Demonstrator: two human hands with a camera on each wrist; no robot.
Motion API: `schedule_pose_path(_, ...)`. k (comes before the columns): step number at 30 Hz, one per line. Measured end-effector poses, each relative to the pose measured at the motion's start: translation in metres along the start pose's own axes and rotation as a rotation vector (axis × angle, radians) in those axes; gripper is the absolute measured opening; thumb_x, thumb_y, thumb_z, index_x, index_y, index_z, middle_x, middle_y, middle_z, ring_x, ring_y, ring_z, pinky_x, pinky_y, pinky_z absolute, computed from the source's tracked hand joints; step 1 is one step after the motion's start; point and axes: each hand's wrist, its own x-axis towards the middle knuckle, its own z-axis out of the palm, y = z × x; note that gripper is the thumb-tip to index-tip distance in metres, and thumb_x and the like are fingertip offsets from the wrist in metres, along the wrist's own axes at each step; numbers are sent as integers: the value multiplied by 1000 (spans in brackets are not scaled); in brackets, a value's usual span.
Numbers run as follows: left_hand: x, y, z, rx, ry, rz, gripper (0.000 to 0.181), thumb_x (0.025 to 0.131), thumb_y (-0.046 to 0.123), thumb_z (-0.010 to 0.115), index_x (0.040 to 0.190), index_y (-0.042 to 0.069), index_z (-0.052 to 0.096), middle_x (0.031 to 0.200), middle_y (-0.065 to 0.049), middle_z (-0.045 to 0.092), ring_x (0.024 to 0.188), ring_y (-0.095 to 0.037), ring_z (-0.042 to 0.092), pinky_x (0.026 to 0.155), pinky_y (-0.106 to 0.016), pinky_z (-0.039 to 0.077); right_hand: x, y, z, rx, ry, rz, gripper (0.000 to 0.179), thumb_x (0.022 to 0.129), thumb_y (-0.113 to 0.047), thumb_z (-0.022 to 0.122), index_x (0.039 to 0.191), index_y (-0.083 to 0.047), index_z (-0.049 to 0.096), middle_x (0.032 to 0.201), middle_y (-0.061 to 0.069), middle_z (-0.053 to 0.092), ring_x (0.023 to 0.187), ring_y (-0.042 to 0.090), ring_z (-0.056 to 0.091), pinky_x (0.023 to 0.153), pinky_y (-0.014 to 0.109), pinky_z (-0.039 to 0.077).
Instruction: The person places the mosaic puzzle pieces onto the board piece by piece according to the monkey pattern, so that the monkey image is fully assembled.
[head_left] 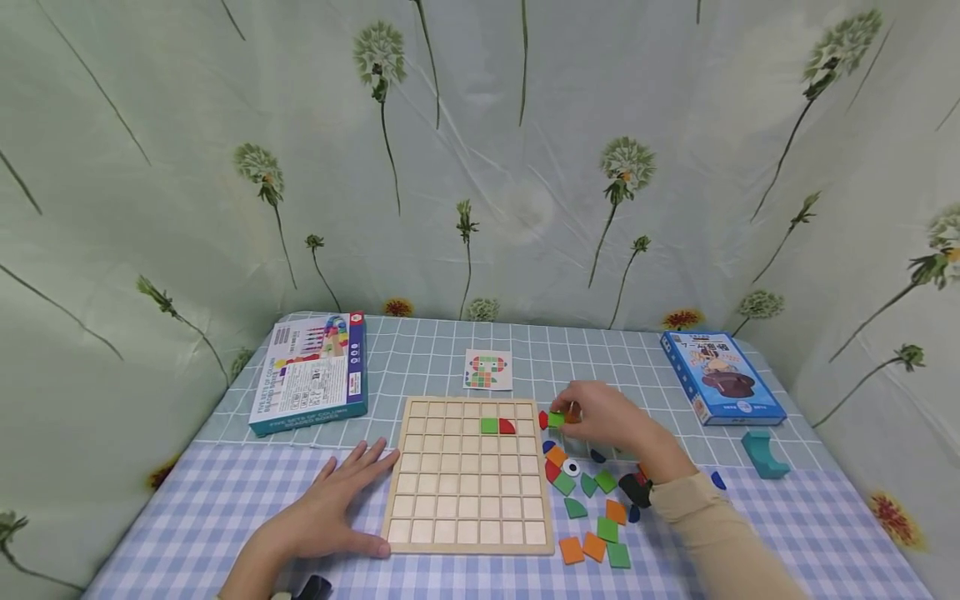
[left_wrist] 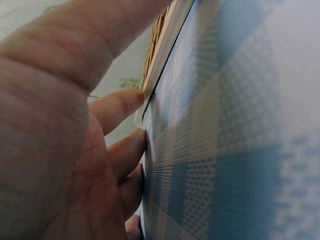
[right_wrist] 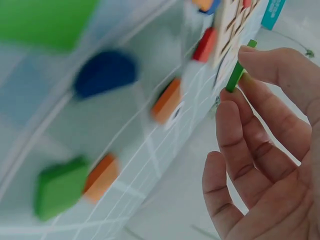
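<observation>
Green tile, pinched in the right grip, slants lengthwise toward lower left in its wrist view.

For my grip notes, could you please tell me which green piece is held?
The green piece pinched by the right hand, just right of the board; one green square sits on the board, and other green pieces lie loose beside it.

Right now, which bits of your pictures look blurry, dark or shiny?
Head view: evenly lit, with a soft bright patch on the flowery backdrop; left wrist view: dim, the left hand shadowy; right wrist view: the top-left green piece and blue piece look blurry, while the pinched green piece in the right hand looks clearer.
</observation>
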Motion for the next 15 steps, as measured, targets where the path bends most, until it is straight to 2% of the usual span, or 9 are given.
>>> schedule_pose_path(6, 1, 0, 0, -8, -8, -8, 122, 68, 64, 94, 168, 20, 39, 178, -18, 26, 165, -54, 11, 120, -86, 1, 18, -20, 6, 14, 15, -118, 20, 91, -15, 84, 111, -10, 82, 103, -2, 75, 85, 13, 65, 74, 22, 57)
schedule_pose_path(15, 0, 0, 0, -13, -12, -5, 122, 69, 64, 94, 168, 22, 38, 179, -17, 25, 165, -54, 11, 121, -86, 0, 41, -45, 19, 67, 10, -222, 19, 93, -16, 83, 111, -10, 83, 105, -1, 77, 92, 15, 68, 77, 21, 57)
